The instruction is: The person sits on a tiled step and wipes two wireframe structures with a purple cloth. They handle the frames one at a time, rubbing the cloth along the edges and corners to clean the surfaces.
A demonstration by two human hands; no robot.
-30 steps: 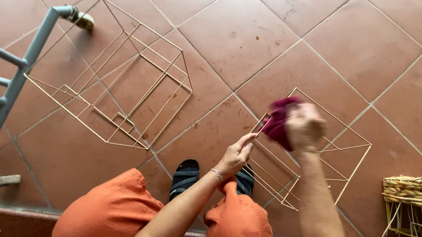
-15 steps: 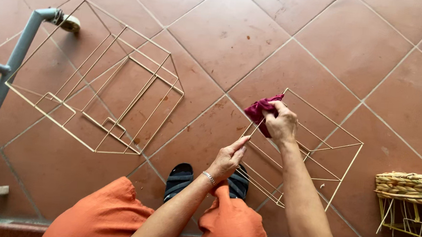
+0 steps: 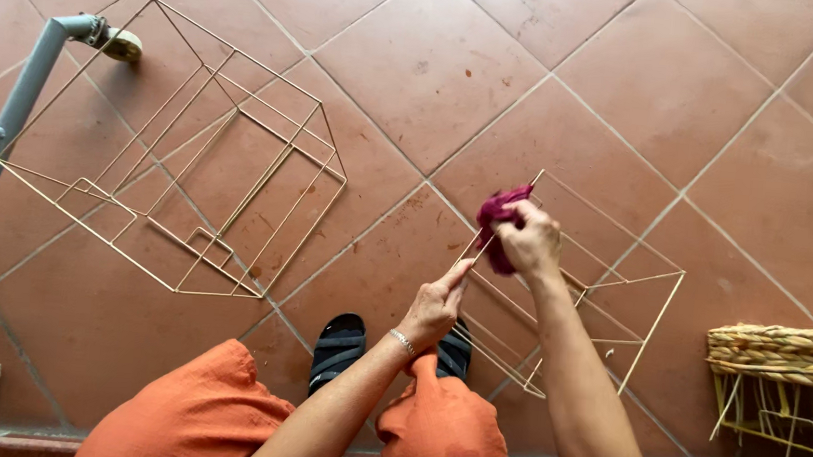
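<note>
From my remote view the biggest thing is the terracotta tiled floor (image 3: 439, 57), laid on the diagonal with pale grout lines. On it at the left lies a large pale gold wire frame of thin rods (image 3: 180, 153), box-shaped and tipped on its side, well apart from the hands. Beside it at the far left I see a grey-blue metal tube stand (image 3: 3, 129) with a small caster wheel at its upper end. At the right edge sits a basket frame wrapped at the top in braided straw (image 3: 784, 350), with bare wire legs below.

In front of my orange-clad knees (image 3: 439, 434) and black sandals (image 3: 339, 344) stands the smaller pale gold wire frame (image 3: 615, 284), resting on the floor and tilted.

My left hand (image 3: 434, 308), a thin bracelet at the wrist, pinches one rod of this smaller frame between thumb and forefinger. My right hand (image 3: 526, 243) is clenched around a crumpled dark red cloth (image 3: 497, 209), which is pressed against the upper rod of the same frame, just above the left hand.
</note>
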